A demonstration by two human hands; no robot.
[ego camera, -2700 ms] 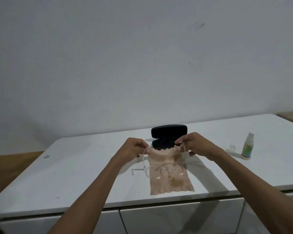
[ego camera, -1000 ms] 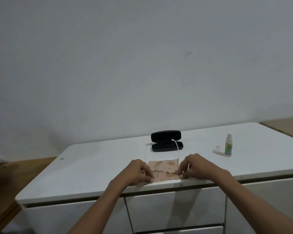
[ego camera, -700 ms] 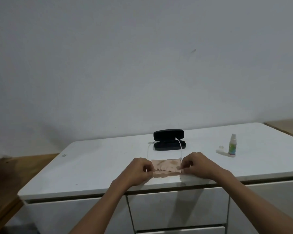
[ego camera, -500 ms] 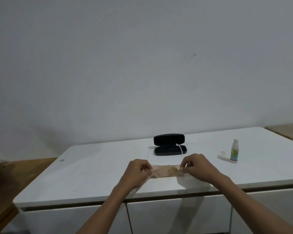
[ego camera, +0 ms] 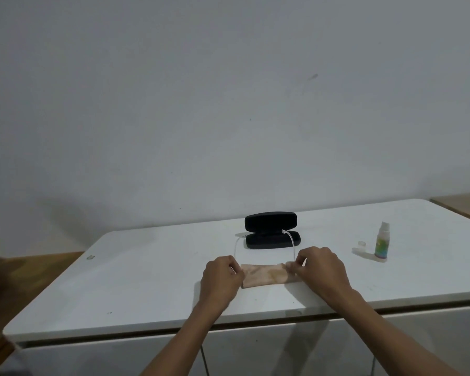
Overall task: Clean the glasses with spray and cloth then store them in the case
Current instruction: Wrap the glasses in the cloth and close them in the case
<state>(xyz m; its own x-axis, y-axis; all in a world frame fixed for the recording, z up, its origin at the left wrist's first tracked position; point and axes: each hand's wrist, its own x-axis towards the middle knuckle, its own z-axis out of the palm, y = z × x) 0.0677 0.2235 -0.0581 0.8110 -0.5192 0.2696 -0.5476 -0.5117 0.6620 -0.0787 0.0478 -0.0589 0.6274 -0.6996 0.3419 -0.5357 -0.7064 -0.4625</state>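
Note:
A beige stained cloth [ego camera: 263, 275] lies folded into a narrow strip on the white table [ego camera: 147, 280]. It is wrapped over the front of the clear-framed glasses, whose two thin temples [ego camera: 291, 241] stick out toward the case. My left hand [ego camera: 221, 278] pinches the strip's left end and my right hand [ego camera: 322, 270] pinches its right end. The lenses are hidden under the cloth. Just behind stands the black glasses case [ego camera: 272, 234], open, its lid upright. A small spray bottle [ego camera: 381, 244] stands at the right, uncapped.
A small clear cap [ego camera: 362, 244] lies left of the spray bottle. The table's front edge runs just below my wrists, with drawer fronts [ego camera: 255, 354] underneath. A wooden surface [ego camera: 33, 270] adjoins the table at the left, another at the far right.
The cloth lay flat with the glasses on top; both hands folded it over the lenses into a narrow strip. My head drew back from the table.

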